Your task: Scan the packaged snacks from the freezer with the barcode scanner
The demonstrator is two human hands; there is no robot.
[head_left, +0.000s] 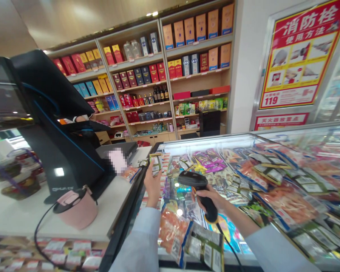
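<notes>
My right hand [212, 198] is wrapped round the handle of a black barcode scanner [194, 179], whose head points left and whose cable hangs down. Left of it, my left hand [153, 180] holds up a small green and clear food packet [156, 163] with a barcode label showing. An orange-red snack packet [172, 234] and a green-striped packet [206, 245] lie on the glass below my hands. Another packet [130, 173] rests at the counter's edge, just left of my left hand.
A black checkout terminal [59, 143] and a pink cup [76, 211] stand on the white counter [113, 206] at left. Many packets are piled on the glass-topped freezer at right. Shelves [163, 56] of boxes and bottles line the back wall.
</notes>
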